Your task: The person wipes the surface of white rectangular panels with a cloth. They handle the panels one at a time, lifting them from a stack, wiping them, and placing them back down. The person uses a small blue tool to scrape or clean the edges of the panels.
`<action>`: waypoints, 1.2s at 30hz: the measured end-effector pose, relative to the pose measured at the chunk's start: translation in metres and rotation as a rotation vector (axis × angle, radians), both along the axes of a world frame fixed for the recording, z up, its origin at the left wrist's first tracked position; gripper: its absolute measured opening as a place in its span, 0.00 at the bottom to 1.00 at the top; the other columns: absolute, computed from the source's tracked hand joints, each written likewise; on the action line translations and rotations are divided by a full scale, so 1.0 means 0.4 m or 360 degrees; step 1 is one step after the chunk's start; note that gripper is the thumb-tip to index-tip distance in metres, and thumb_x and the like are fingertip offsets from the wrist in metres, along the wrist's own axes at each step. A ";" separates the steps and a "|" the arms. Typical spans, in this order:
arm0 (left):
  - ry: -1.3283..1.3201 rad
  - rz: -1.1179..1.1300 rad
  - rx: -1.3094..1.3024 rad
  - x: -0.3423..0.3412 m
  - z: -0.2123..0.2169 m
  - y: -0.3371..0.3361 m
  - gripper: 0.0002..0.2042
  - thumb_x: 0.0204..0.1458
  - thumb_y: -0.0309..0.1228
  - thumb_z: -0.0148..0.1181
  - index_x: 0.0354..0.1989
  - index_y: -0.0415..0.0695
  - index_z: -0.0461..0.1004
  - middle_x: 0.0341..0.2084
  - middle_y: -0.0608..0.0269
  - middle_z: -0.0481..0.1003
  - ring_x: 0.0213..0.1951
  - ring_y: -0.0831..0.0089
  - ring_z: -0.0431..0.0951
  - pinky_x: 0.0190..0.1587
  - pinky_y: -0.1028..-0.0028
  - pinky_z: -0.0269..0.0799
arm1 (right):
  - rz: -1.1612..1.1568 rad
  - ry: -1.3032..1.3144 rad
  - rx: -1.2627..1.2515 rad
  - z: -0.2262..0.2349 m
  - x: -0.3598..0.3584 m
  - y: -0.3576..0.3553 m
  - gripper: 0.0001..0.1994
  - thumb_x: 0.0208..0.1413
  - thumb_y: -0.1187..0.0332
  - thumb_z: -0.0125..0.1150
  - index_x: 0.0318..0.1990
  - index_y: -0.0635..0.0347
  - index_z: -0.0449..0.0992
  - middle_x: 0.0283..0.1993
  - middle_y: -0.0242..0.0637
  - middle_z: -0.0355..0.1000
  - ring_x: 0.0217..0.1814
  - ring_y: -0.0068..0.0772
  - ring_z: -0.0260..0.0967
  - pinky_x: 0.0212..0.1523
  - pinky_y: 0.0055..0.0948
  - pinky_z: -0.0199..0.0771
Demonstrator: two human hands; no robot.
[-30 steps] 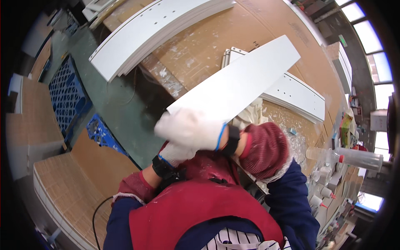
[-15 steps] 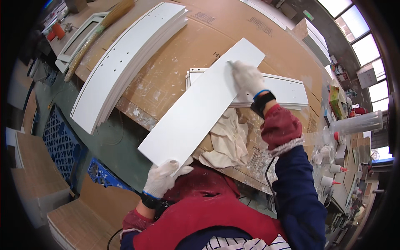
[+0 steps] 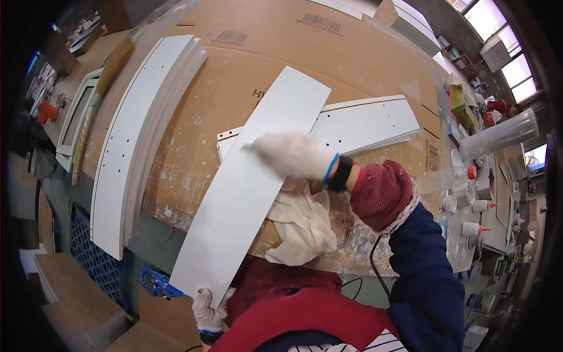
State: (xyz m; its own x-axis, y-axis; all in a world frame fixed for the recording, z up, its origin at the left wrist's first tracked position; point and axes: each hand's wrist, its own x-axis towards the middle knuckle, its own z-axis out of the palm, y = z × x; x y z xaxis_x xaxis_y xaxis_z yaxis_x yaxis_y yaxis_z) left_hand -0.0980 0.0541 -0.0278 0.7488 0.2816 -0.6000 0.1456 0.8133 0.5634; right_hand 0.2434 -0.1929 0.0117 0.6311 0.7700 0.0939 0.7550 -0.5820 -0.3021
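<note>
A long white board [image 3: 252, 170] lies slantwise over other white boards, its near end sticking out past the table edge. My left hand [image 3: 209, 310], in a white knitted glove, grips that near end with the thumb on top. My gloved right hand [image 3: 290, 154] is closed and pressed down on the board's upper face around its middle. Motion blurs its fingers. Something small and greyish shows at the fingertips, too smeared to name. Beneath the board are white boards with drilled holes [image 3: 369, 123]. A crumpled cream cloth [image 3: 302, 226] lies close by, below my right wrist.
A stack of curved white boards [image 3: 126, 141] overhangs the table edge at left, beside a straw broom [image 3: 97, 97]. Cardboard [image 3: 363, 64] covers the table. Glue bottles with red tips [image 3: 474, 229] and a clear plastic cylinder [image 3: 498, 132] stand at right. A blue plastic pallet [image 3: 97, 246] is below left.
My right hand has moved from near the board's far end toward me and left, to about its middle. My left hand still grips the near end. The whole view has shifted.
</note>
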 end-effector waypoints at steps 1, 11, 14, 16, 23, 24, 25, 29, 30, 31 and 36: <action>0.0044 0.0023 -0.0017 -0.003 0.001 -0.002 0.25 0.50 0.29 0.60 0.56 0.33 0.61 0.48 0.45 0.71 0.47 0.51 0.76 0.39 0.51 0.83 | -0.0240 -0.0180 -0.0103 0.024 0.051 -0.040 0.12 0.55 0.70 0.50 0.47 0.55 0.69 0.37 0.43 0.73 0.31 0.49 0.75 0.33 0.43 0.76; 0.0282 0.0022 0.0395 -0.101 -0.066 0.002 0.16 0.55 0.28 0.49 0.51 0.33 0.63 0.45 0.46 0.71 0.42 0.57 0.75 0.42 0.59 0.81 | -0.1408 0.1061 0.0708 0.127 -0.137 -0.393 0.13 0.53 0.66 0.60 0.42 0.65 0.75 0.28 0.32 0.72 0.33 0.20 0.67 0.33 0.24 0.68; 0.0350 -0.0053 0.0682 -0.114 -0.109 0.012 0.15 0.55 0.27 0.47 0.50 0.34 0.63 0.44 0.47 0.71 0.43 0.59 0.75 0.44 0.59 0.81 | -0.1015 0.1133 0.0095 0.097 -0.298 -0.373 0.11 0.53 0.66 0.60 0.42 0.59 0.75 0.35 0.45 0.73 0.37 0.45 0.72 0.41 0.35 0.72; 0.0379 -0.0096 0.0607 -0.108 -0.101 0.021 0.17 0.55 0.27 0.48 0.51 0.33 0.63 0.44 0.47 0.72 0.44 0.59 0.75 0.44 0.59 0.80 | -0.1086 0.1031 0.0157 0.045 -0.360 -0.393 0.12 0.53 0.64 0.60 0.43 0.60 0.75 0.37 0.46 0.73 0.41 0.47 0.71 0.41 0.35 0.72; 0.0260 -0.0172 0.0199 -0.032 -0.022 0.010 0.21 0.52 0.28 0.52 0.55 0.34 0.62 0.46 0.47 0.72 0.47 0.54 0.75 0.44 0.55 0.80 | -0.1503 0.0067 0.0150 0.039 -0.334 -0.489 0.20 0.51 0.67 0.61 0.52 0.60 0.70 0.47 0.46 0.70 0.46 0.49 0.70 0.47 0.36 0.71; 0.0281 -0.0177 0.0185 -0.024 -0.009 0.006 0.21 0.52 0.28 0.52 0.55 0.35 0.62 0.46 0.48 0.72 0.47 0.54 0.75 0.44 0.55 0.80 | -0.1387 -0.0135 -0.0023 0.015 -0.323 -0.514 0.24 0.50 0.70 0.62 0.56 0.58 0.67 0.50 0.44 0.70 0.49 0.49 0.68 0.49 0.37 0.71; 0.0294 -0.0179 0.0169 -0.015 -0.004 0.004 0.21 0.52 0.27 0.53 0.55 0.35 0.62 0.46 0.48 0.72 0.47 0.55 0.75 0.44 0.54 0.80 | -0.1342 -0.0111 -0.0066 0.000 -0.319 -0.524 0.24 0.49 0.70 0.63 0.56 0.58 0.67 0.50 0.44 0.70 0.50 0.49 0.68 0.49 0.37 0.71; 0.0307 -0.0193 0.0048 -0.019 -0.014 0.016 0.21 0.53 0.27 0.55 0.55 0.36 0.62 0.46 0.50 0.72 0.47 0.56 0.75 0.44 0.52 0.80 | -0.1304 0.0196 0.0086 -0.021 -0.300 -0.523 0.22 0.49 0.72 0.63 0.54 0.60 0.70 0.50 0.43 0.72 0.48 0.41 0.70 0.48 0.33 0.72; 0.0304 -0.0191 0.0041 -0.023 -0.018 0.019 0.20 0.53 0.27 0.55 0.55 0.36 0.63 0.46 0.50 0.72 0.47 0.56 0.76 0.44 0.52 0.80 | -0.1424 0.0401 0.0303 -0.020 -0.303 -0.521 0.21 0.49 0.73 0.63 0.53 0.61 0.71 0.50 0.42 0.72 0.46 0.38 0.71 0.47 0.32 0.72; 0.0300 -0.0191 0.0033 -0.022 -0.020 0.021 0.20 0.54 0.27 0.55 0.55 0.37 0.63 0.46 0.50 0.72 0.47 0.56 0.76 0.44 0.51 0.80 | -0.1537 0.0612 0.0520 -0.015 -0.295 -0.515 0.20 0.50 0.73 0.62 0.52 0.62 0.72 0.49 0.42 0.73 0.45 0.35 0.72 0.47 0.30 0.72; 0.0243 -0.0191 -0.0027 -0.024 -0.022 0.020 0.19 0.54 0.27 0.55 0.54 0.35 0.63 0.48 0.49 0.72 0.49 0.55 0.75 0.45 0.50 0.80 | -0.1338 0.0669 0.1159 0.095 -0.175 -0.436 0.15 0.55 0.76 0.59 0.50 0.68 0.73 0.42 0.35 0.73 0.41 0.21 0.70 0.41 0.20 0.71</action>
State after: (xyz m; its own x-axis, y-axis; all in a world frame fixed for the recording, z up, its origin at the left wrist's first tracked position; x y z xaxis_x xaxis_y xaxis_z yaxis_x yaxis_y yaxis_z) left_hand -0.1076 0.0620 -0.0367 0.6764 0.1846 -0.7130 0.3249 0.7940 0.5138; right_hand 0.1734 -0.3672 0.0495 0.9988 -0.0494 0.0029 -0.0190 -0.4363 -0.8996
